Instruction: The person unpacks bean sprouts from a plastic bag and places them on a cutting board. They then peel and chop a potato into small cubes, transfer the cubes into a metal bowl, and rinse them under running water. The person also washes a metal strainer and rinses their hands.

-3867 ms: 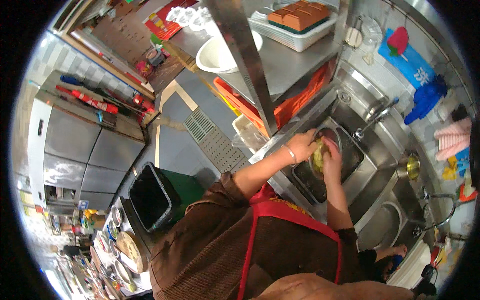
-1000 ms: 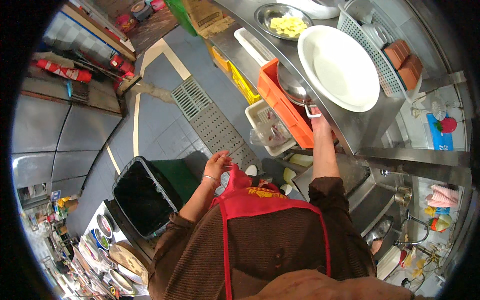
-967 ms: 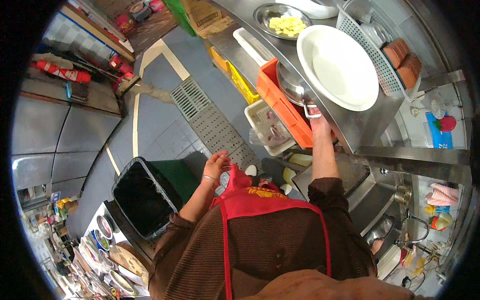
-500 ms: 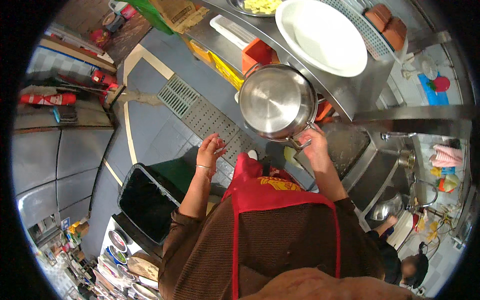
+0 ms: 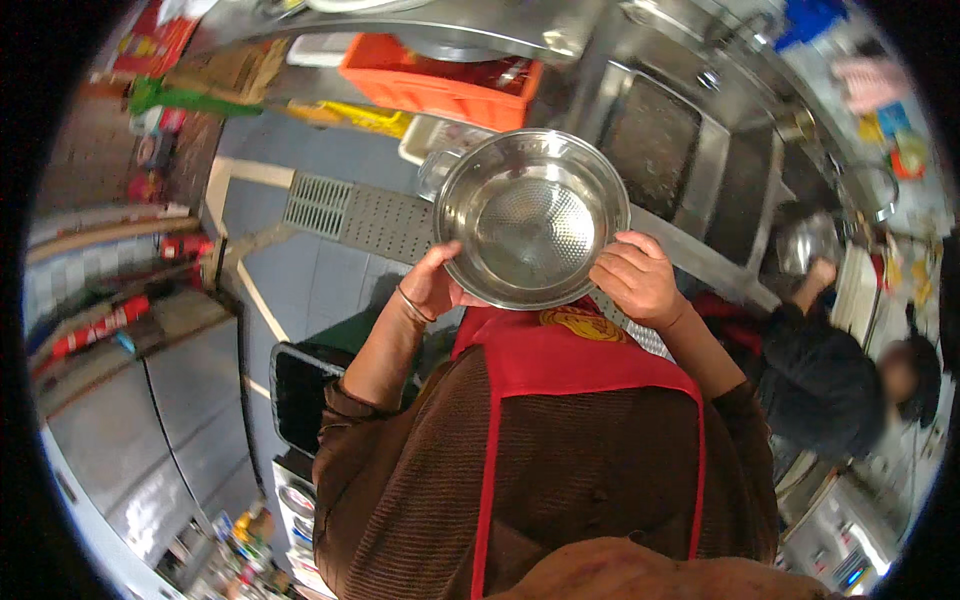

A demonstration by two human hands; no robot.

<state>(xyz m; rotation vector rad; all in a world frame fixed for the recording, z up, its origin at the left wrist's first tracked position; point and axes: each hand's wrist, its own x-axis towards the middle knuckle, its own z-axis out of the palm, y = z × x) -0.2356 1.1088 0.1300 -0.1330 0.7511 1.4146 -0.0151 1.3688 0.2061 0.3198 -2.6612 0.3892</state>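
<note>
A shiny stainless steel pot (image 5: 535, 235) with loop handles is in front of my apron, its mouth facing up. Its inside looks bare, with a dimpled pattern across the bottom. My left hand (image 5: 434, 284) grips the near left side of the pot, thumb over the rim. At the right side, my right hand (image 5: 638, 280) is closed on the rim, fingers bent over the edge. One loop handle (image 5: 434, 174) sticks out at the far left, away from both hands. The undersides of my fingers are hidden.
Beyond the pot, an orange crate (image 5: 440, 88) sits under the steel counter. Steel sinks (image 5: 655, 140) lie to the right, where a co-worker in black (image 5: 825, 385) reaches toward a metal bowl (image 5: 808, 243). A dark bin (image 5: 300, 395) stands at my left, near a floor drain grate (image 5: 365, 215).
The pot has flipped from bottom-facing to mouth up and come nearer my body. My left hand, free before, now grips it; my right moved from a handle to the rim. The view has swung right.
</note>
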